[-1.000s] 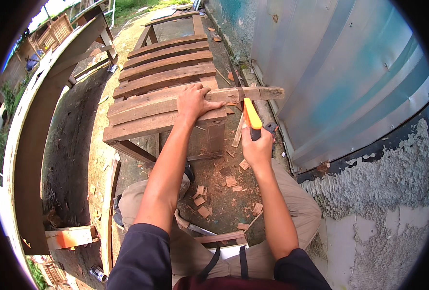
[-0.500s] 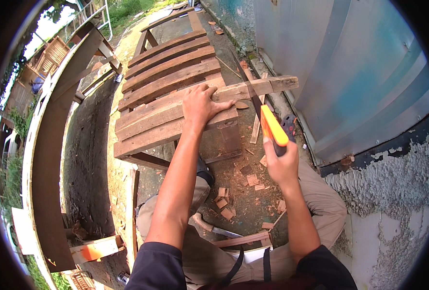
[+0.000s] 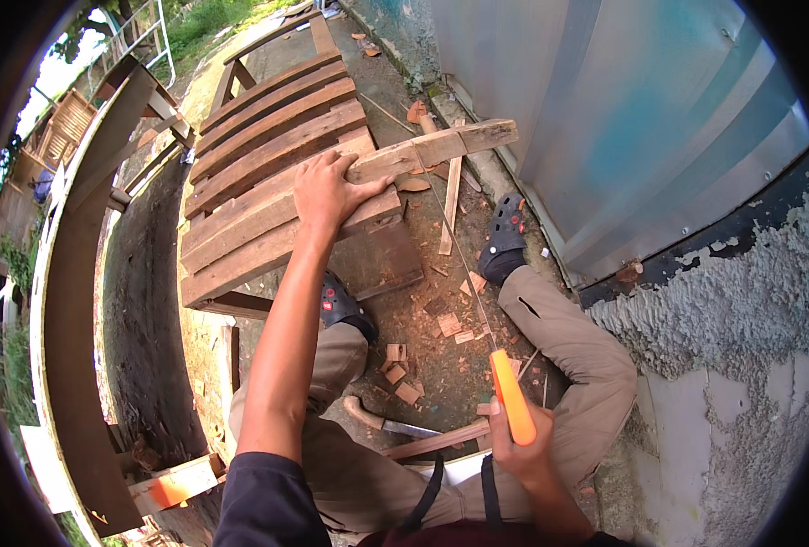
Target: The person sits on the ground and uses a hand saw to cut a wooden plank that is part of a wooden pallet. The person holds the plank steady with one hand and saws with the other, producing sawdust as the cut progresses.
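A wooden board [image 3: 404,159] lies across the near end of a slatted wooden frame [image 3: 272,155], its right end sticking out past the edge. My left hand [image 3: 325,190] presses down on it and grips it, thumb spread toward me. In my right hand [image 3: 525,448] is the orange handle of a hand saw [image 3: 514,401], drawn back close to my lap. The thin blade slants up and away from the handle, its far end at the board just right of my left hand. A faint line crosses the board near its overhanging end.
Wood offcuts [image 3: 395,369] and sawdust litter the ground between my feet, which wear dark clogs [image 3: 503,239]. A wooden-handled knife [image 3: 395,424] lies before my lap. Corrugated metal sheeting [image 3: 623,137] stands at right, above a rough wall. A long wooden frame [image 3: 72,301] stands at left.
My right hand has pulled the saw back toward my lap, so its blade now lies lower and more drawn out. My left hand stays on the board. The whole view has shifted somewhat.
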### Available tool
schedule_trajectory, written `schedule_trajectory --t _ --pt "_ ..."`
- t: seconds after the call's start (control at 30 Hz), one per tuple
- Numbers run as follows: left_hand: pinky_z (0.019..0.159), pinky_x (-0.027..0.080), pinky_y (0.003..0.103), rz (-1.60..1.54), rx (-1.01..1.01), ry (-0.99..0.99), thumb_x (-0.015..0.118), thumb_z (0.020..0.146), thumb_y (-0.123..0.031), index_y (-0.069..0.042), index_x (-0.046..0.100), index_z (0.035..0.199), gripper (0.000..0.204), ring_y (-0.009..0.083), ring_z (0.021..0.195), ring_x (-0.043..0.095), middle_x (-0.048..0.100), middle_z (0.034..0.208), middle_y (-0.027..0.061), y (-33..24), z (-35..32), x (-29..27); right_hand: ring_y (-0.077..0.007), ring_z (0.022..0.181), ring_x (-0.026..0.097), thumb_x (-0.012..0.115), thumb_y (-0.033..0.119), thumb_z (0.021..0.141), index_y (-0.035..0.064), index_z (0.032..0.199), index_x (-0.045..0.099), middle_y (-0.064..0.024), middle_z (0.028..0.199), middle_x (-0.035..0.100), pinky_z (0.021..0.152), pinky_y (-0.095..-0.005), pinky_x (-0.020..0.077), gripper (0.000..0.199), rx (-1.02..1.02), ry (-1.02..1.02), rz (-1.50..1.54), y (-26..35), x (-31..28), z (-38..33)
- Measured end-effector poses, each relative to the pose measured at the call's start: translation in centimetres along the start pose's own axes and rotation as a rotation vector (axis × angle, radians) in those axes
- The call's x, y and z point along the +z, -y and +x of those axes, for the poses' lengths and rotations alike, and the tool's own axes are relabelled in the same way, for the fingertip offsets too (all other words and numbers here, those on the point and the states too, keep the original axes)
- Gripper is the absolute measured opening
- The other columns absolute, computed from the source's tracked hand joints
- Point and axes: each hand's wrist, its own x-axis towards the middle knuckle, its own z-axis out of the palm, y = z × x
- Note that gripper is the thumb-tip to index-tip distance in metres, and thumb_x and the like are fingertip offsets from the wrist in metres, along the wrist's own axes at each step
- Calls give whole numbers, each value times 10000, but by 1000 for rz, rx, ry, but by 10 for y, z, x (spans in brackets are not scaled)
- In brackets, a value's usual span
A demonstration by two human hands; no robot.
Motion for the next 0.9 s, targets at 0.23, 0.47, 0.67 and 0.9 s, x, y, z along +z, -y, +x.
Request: schedule_trajectory --t 0.23,0.47,0.67,0.9 --pt "913 497 400 4 -16 -14 808 679 -677 -102 807 1062 690 275 986 682 719 999 82 1 -4 5 -275 634 684 658 144 949 -40 904 661 -183 688 659 617 -398 507 190 -92 -47 141 13 60 168" --pt "927 475 405 42 -22 75 759 737 -695 -102 790 1103 698 266 1029 668 714 1056 76 1 0 2 -316 639 683 681 221 929 -48 882 661 -202 689 670 640 -430 516 274 -172 -128 71 20 91 237" --pt "921 492 417 68 0 -21 787 720 -677 -104 790 1097 686 295 1010 675 716 1028 84 13 -4 6 -339 732 738 702 84 903 -25 1033 675 -212 779 679 641 -382 539 172 -30 37 56 -1 28 65" --pt "963 498 421 -31 -80 84 804 688 -683 -118 799 1088 692 302 1049 684 741 1079 88 -9 -1 -4 -163 547 642 698 114 951 -21 947 698 -105 616 619 545 -329 486 135 22 5 22 13 2 43"
